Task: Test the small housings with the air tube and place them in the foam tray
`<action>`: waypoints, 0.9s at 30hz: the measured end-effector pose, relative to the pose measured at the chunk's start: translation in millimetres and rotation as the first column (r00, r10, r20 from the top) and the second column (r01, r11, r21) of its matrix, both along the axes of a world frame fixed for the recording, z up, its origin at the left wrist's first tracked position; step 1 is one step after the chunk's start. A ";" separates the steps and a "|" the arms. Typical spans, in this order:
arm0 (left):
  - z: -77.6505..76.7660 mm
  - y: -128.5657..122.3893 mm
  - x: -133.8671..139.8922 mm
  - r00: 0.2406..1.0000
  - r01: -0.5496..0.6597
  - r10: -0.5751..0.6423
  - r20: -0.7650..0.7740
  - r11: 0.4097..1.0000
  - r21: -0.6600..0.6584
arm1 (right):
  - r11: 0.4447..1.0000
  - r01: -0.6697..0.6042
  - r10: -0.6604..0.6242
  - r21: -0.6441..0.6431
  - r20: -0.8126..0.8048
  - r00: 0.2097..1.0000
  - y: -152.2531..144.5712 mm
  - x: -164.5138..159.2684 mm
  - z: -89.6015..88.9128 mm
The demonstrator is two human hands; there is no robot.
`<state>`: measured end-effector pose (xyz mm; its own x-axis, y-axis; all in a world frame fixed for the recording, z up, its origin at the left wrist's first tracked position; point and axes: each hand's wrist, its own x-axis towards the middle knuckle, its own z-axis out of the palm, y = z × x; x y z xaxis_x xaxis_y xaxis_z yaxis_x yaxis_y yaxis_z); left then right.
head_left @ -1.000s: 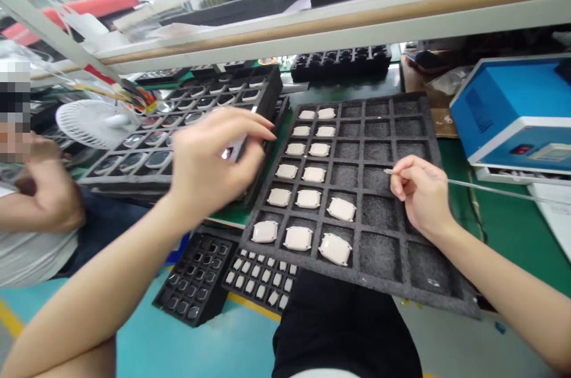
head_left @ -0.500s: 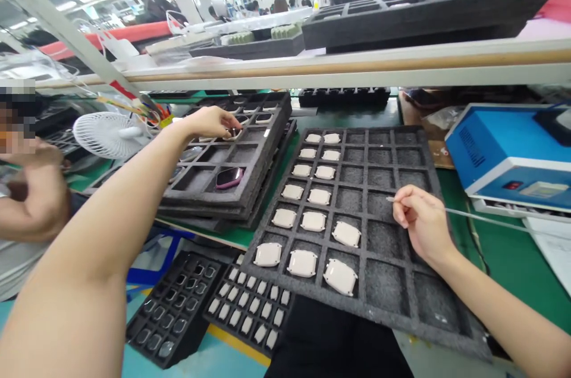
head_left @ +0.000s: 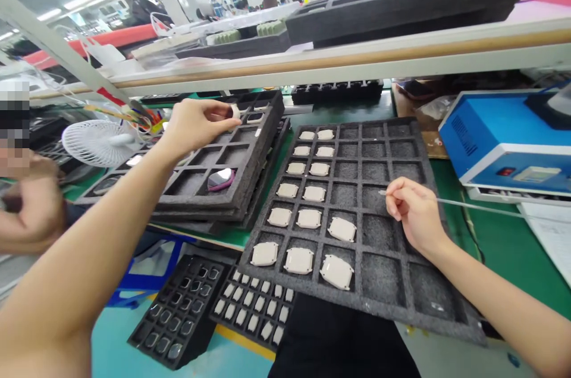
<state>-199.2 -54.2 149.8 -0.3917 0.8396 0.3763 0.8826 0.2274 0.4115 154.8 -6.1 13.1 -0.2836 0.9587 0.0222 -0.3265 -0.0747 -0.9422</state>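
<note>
My left hand (head_left: 196, 121) is above the stacked dark foam tray (head_left: 241, 196) at left. Its thumb and fingers pinch a small pale-edged watch case (head_left: 235, 111), partly hidden by the fingers. A purple-cased watch piece (head_left: 221, 180) lies in a near compartment of that tray. My right hand (head_left: 413, 211) is closed around the end of a thin pale tube (head_left: 482, 209), its tip poking out leftward. That hand hovers over the right side of the large grey foam tray (head_left: 370, 305). Beige watch-shaped pieces (head_left: 299, 260) fill its left columns, with two more in the third column.
A blue machine (head_left: 504, 134) stands at right, and a white fan (head_left: 98, 143) at left beside a person's arm (head_left: 38, 205). Lower down sit a black tray of watch faces (head_left: 178, 312) and a tray of beige pieces (head_left: 254, 306). A shelf (head_left: 312, 62) crosses above the bench.
My left hand has lifted out of a tray compartment and now holds a watch case up. My right hand stays over the large tray with the tube. The view has shifted slightly.
</note>
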 end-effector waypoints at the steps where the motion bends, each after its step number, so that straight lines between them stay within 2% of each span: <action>1: -3.9 -10.3 25.3 0.980 0.069 -0.097 0.174 0.984 0.162 | 1.000 -0.001 0.001 -0.001 -0.002 1.000 -0.1 -0.3 0.1; 2: -9.9 -20.8 52.0 0.912 0.140 -0.225 0.344 0.957 0.255 | 1.000 -0.001 0.001 -0.002 -0.004 1.000 -0.1 -0.5 0.2; 3: -17.9 -30.8 78.9 0.809 0.219 -0.348 0.474 0.926 0.307 | 1.000 0.002 -0.002 0.000 -0.009 1.000 -0.1 -0.6 0.0; 4: -27.5 -39.1 104.6 0.675 0.288 -0.434 0.596 0.899 0.330 | 1.000 0.007 -0.007 0.006 -0.017 1.000 0.0 -0.6 -0.3; 6: -50.1 -47.8 148.8 0.413 0.428 -0.505 0.758 0.842 0.327 | 0.999 0.028 -0.027 0.032 -0.040 0.999 0.1 -0.3 -1.0; 7: -62.3 -47.1 166.3 0.318 0.469 -0.498 0.807 0.822 0.323 | 0.998 0.046 -0.043 0.052 -0.055 0.998 0.1 0.1 -1.4; 9: -86.6 -36.5 191.5 0.199 0.490 -0.499 0.844 0.796 0.355 | 0.991 0.089 -0.081 0.100 -0.082 0.993 0.2 1.4 -2.1; 13: -129.3 1.2 210.6 0.118 0.460 -0.528 0.841 0.780 0.425 | 0.974 0.140 -0.123 0.179 -0.105 0.987 0.8 3.7 -3.3; 16: -149.3 18.5 208.8 0.101 0.475 -0.464 0.880 0.800 0.367 | 0.978 0.107 -0.096 0.177 -0.072 0.993 1.3 3.6 -3.6; 18: -155.2 21.5 205.2 0.084 0.505 -0.425 0.901 0.798 0.329 | 0.984 0.065 -0.058 0.163 -0.047 0.997 1.5 3.1 -3.6; 23: -155.4 20.2 200.2 0.018 0.596 -0.433 0.901 0.728 0.338 | 0.987 0.054 -0.057 0.150 0.017 0.998 1.7 2.6 -2.6; 27: -155.1 20.5 200.4 0.027 0.587 -0.436 0.900 0.736 0.339 | 0.988 0.030 -0.037 0.149 0.044 0.998 1.2 3.0 -2.0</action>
<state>1.2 -33.7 -5.3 0.1773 0.9835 0.0358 -0.1754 -0.0042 0.9845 157.8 -4.9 11.1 -0.2556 0.9547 0.1524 -0.2824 0.0770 -0.9562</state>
